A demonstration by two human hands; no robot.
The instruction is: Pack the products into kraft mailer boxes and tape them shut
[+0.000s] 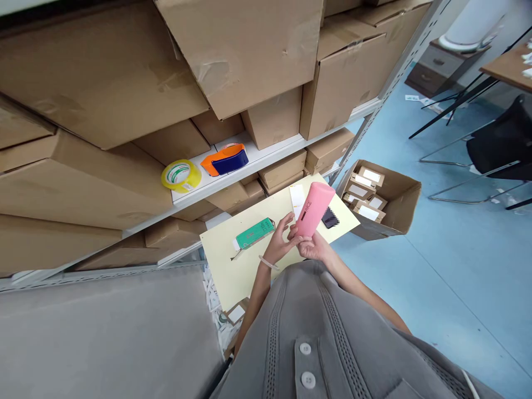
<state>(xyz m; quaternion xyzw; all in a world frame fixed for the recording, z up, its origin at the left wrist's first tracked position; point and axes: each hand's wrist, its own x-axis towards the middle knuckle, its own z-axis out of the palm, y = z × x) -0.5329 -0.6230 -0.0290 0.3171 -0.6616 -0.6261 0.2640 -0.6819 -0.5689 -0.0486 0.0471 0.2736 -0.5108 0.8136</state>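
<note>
A pink tumbler-like cylinder (315, 209) with dark lettering, its wider end up and away from me, tilts over the pale yellow board. My right hand (315, 246) is closed round its lower end. Close by on the left, my left hand (281, 241) has its fingers apart, its thumb reaching toward the cylinder's lower end; whether it touches cannot be made out. On the board (224, 274) lie a green printed box (254, 233) at left, a white paper strip (297, 198) behind the cylinder and a dark, pixelated phone-like object (330, 219) to its right.
Shelves with large cardboard boxes (253, 44) rise ahead. A shelf edge carries yellow tape (182, 175) and an orange-and-blue tape dispenser (226, 160). An open carton (399, 213) with several small boxes stands on the blue floor at right, and a black chair (501, 144) beyond.
</note>
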